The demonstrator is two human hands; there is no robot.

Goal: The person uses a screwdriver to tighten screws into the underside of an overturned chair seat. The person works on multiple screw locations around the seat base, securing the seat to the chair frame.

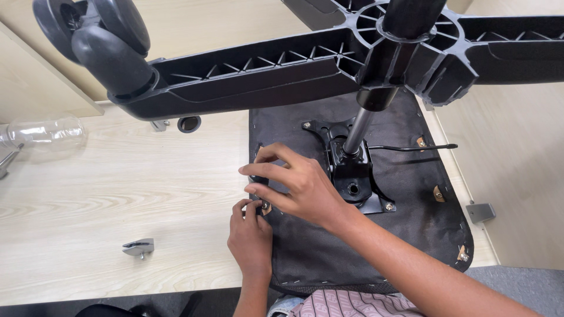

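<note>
I see my right hand (296,185) and left hand (249,232) pinching a small black part (258,182) between fingertips at the upturned seat's (317,252) edge, steadying it there; the metal bracket (139,247) lies well left of them.

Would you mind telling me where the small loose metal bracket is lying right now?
In the head view, the metal bracket lies on the pale wooden table, lower left, apart from the left hand to its right.
</note>
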